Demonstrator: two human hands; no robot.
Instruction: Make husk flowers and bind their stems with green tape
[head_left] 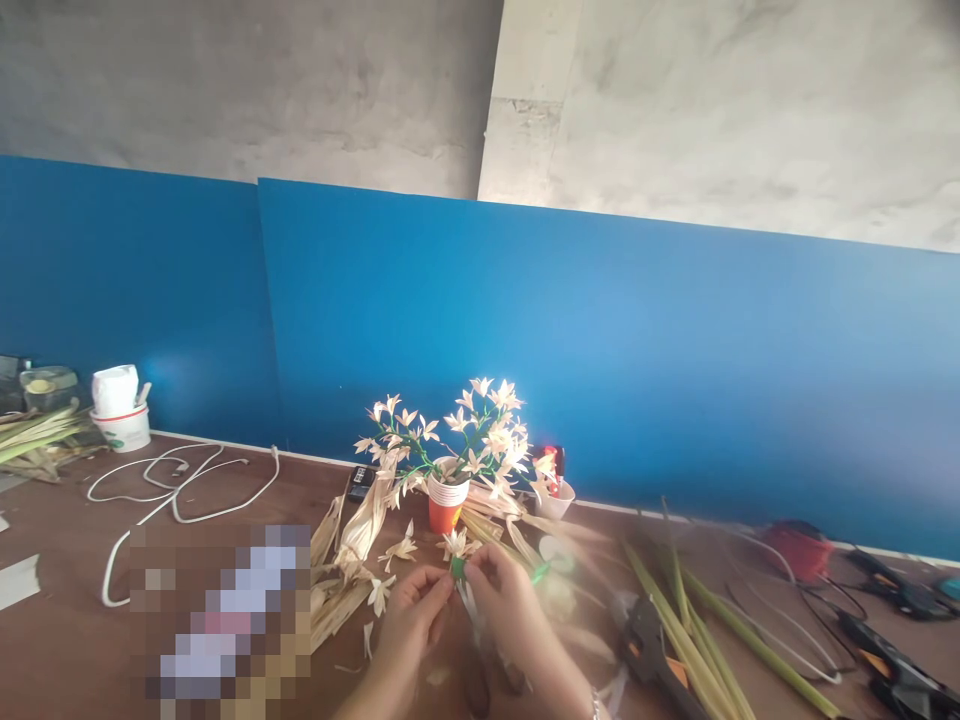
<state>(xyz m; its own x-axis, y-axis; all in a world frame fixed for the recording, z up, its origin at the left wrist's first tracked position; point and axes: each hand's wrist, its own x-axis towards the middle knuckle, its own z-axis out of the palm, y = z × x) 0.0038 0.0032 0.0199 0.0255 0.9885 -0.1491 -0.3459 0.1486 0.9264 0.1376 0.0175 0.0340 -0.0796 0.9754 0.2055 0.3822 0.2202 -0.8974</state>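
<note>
In the head view, my left hand (418, 608) and my right hand (504, 592) meet at the front middle of the table, fingertips pinched together. Between them is a cream husk flower (454, 543) with a bit of green tape (457, 567) at its base. The flower points away from me. Just beyond stands an orange and white paper cup (447, 506) holding green stems with many similar blossoms (501, 440). Loose husk flowers (380, 594) lie left of my left hand. Under my hands, dark scissor-like handles (477, 690) show, partly hidden.
Dried husks (367, 530) lie around the cup. On the right are a black glue gun (646, 640), green leaf strips (694, 630), more black tools (900, 660) and a red object (799, 550). A white cable (176, 490) and white tub (124, 430) sit left. A blue panel (600, 350) closes the back.
</note>
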